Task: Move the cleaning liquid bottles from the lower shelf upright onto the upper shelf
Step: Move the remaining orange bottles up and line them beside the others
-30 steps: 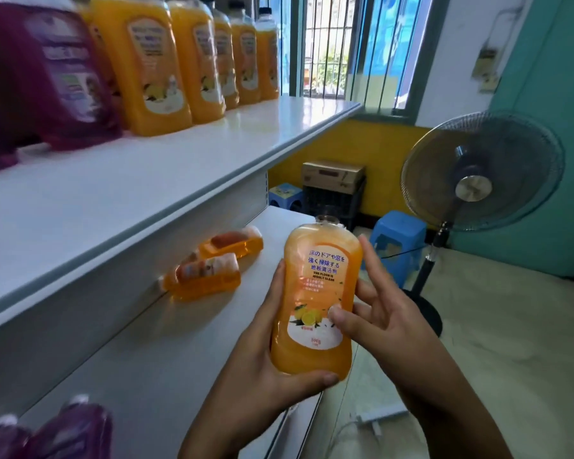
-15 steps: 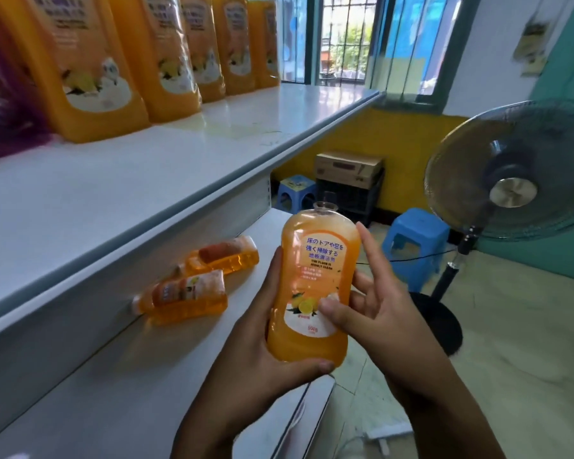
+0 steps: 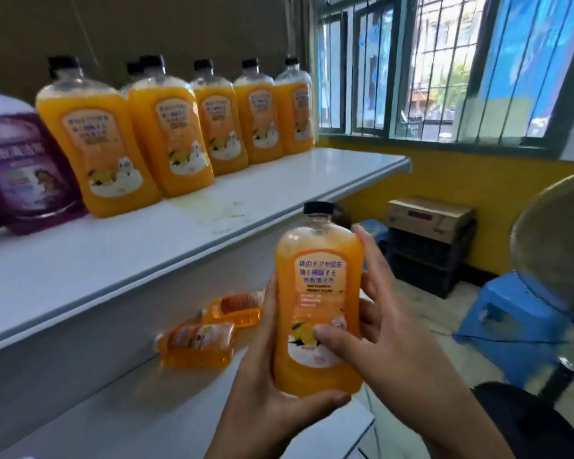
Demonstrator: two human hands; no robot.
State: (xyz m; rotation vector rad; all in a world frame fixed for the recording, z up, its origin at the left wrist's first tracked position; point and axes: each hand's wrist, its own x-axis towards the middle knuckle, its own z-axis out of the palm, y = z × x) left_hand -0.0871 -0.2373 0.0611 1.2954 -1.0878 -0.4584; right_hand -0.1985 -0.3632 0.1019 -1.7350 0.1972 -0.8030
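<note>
Fingers (image 3: 371, 260) of both hands wrap the orange bottle (image 3: 318, 293), held upright with cap up, left hand (image 3: 262, 389) cupping its base, the upper shelf (image 3: 179, 240) up-left of them.

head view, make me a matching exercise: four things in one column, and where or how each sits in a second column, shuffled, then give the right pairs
Things:
1. held orange bottle
2. purple bottle
3. two small orange bottles
4. cardboard box

Places or states:
A. lying on their sides on the lower shelf
B. standing at the left end of the upper shelf
C. upright in the grip of the left hand and right hand
D. on top of a dark crate by the yellow wall

Pairs: 1-C, 2-B, 3-A, 4-D
</note>
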